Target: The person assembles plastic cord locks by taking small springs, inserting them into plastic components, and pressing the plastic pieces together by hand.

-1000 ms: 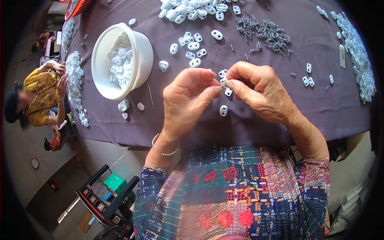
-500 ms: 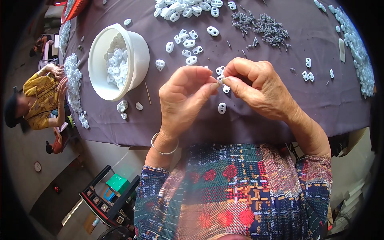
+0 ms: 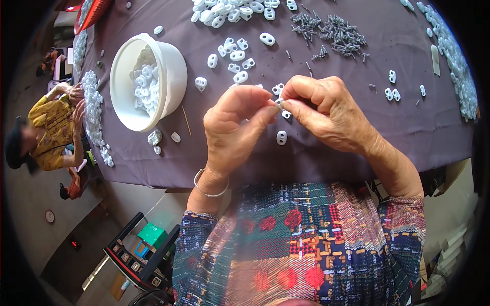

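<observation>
Above the near part of the cloth, my left hand (image 3: 229, 127) and my right hand (image 3: 329, 112) meet at the fingertips. Both pinch one small white plastic cord lock piece (image 3: 279, 102), mostly covered by the fingers. Whether a spring sits in it is too small to tell. Just beyond and beneath the fingertips lie more white pieces, partly hidden. Nearer to me, a two-holed cord lock (image 3: 281, 137) rests on the cloth. Several loose cord lock parts (image 3: 240, 77) are scattered beyond my left hand. A heap of small metal springs (image 3: 343, 36) lies beyond my right hand.
On the left stands a white tub (image 3: 176, 76) with white parts inside. A thin stick (image 3: 187, 121) and a small stone-like lump (image 3: 154, 137) lie near it. White parts are heaped at the back and along both table sides. Another person (image 3: 53, 117) works at the left edge.
My hands stay pinched together on the small piece, with the right fingers shifted slightly left. The table scene has slid a little left in view.
</observation>
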Demonstrator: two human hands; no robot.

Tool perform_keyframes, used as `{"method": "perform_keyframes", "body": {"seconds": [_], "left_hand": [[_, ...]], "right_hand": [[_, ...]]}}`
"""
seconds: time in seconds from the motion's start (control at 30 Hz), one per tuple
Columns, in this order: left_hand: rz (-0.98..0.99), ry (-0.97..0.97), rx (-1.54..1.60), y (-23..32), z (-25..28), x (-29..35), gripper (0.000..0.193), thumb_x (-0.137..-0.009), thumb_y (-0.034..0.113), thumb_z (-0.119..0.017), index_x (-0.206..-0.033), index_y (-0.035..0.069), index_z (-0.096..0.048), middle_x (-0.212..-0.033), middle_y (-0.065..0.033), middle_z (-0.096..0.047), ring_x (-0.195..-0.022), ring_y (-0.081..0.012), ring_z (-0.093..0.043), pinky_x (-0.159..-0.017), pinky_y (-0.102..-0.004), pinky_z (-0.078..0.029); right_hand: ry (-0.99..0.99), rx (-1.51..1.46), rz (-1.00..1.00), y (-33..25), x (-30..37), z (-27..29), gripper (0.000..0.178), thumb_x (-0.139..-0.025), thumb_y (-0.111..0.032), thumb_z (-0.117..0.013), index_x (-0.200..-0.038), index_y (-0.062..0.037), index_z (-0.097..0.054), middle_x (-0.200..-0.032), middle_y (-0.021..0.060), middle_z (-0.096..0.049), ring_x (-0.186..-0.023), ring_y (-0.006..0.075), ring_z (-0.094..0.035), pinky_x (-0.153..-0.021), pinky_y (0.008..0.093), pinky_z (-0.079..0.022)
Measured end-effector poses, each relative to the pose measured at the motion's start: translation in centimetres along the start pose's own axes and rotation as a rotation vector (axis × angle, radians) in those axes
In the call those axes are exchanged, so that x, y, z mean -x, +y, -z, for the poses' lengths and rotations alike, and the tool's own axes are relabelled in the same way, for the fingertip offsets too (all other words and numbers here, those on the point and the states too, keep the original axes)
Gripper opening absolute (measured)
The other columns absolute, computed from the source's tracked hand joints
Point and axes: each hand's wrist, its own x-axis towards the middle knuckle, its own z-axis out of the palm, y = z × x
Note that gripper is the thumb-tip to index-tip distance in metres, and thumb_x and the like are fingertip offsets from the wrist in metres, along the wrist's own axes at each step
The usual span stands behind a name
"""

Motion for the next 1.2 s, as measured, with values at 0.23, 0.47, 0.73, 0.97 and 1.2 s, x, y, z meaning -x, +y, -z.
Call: {"method": "perform_keyframes", "body": {"seconds": [0.23, 0.47, 0.73, 0.97, 1.2], "left_hand": [[0.006, -0.007, 0.034, -0.6, 0.1, -0.1, 0.019, -0.077, -0.006, -0.066, -0.094, -0.002, -0.058, -0.082, -0.0047, -0.064, -0.076, -0.0082, -0.061, -0.067, -0.0208, -0.051], [-0.046, -0.016, 0.137, 0.6, 0.3, -0.4, 0.036, -0.077, -0.005, -0.066, -0.110, -0.003, -0.052, -0.086, -0.0076, -0.063, -0.078, -0.0103, -0.060, -0.067, -0.0208, -0.050], [-0.032, -0.025, 0.008, 0.1, 0.9, 0.1, 0.016, -0.085, 0.011, -0.063, -0.096, -0.001, -0.063, -0.075, -0.0030, -0.064, -0.058, -0.0035, -0.053, -0.048, -0.0140, -0.037], [-0.003, -0.062, 0.022, -0.3, 0.3, -0.1, 0.013, -0.087, 0.012, -0.061, -0.092, 0.000, -0.062, -0.072, -0.0019, -0.062, -0.056, -0.0030, -0.052, -0.046, -0.0139, -0.035], [-0.082, 0.005, 0.031, -0.8, -0.6, 0.0, 0.010, -0.086, 0.008, -0.062, -0.091, 0.000, -0.062, -0.070, -0.0004, -0.060, -0.053, -0.0021, -0.049, -0.046, -0.0147, -0.037]], "right_hand": [[0.000, -0.008, -0.035, 0.3, 0.0, -0.5, 0.007, -0.083, -0.006, -0.058, -0.080, 0.0008, -0.056, -0.056, 0.0058, -0.050, -0.050, 0.0091, -0.045, -0.047, 0.0269, -0.036], [-0.058, -0.221, -0.247, -0.5, -0.3, 0.3, 0.015, -0.087, -0.015, -0.058, -0.084, -0.0015, -0.059, -0.060, -0.0031, -0.053, -0.050, 0.0028, -0.044, -0.044, 0.0195, -0.035], [-0.077, -0.312, -0.346, -1.0, -0.3, 0.5, 0.018, -0.088, -0.020, -0.059, -0.086, -0.0025, -0.060, -0.061, -0.0022, -0.053, -0.048, 0.0021, -0.045, -0.040, 0.0181, -0.034], [-0.072, -0.309, -0.343, -1.1, -0.3, 0.6, 0.017, -0.088, -0.019, -0.058, -0.085, -0.0023, -0.060, -0.060, -0.0022, -0.053, -0.048, 0.0024, -0.046, -0.040, 0.0180, -0.036], [-0.050, -0.270, -0.337, -1.0, -0.3, 0.5, 0.018, -0.089, -0.019, -0.057, -0.085, -0.0021, -0.059, -0.059, -0.0026, -0.052, -0.046, 0.0023, -0.044, -0.040, 0.0184, -0.034]]}}
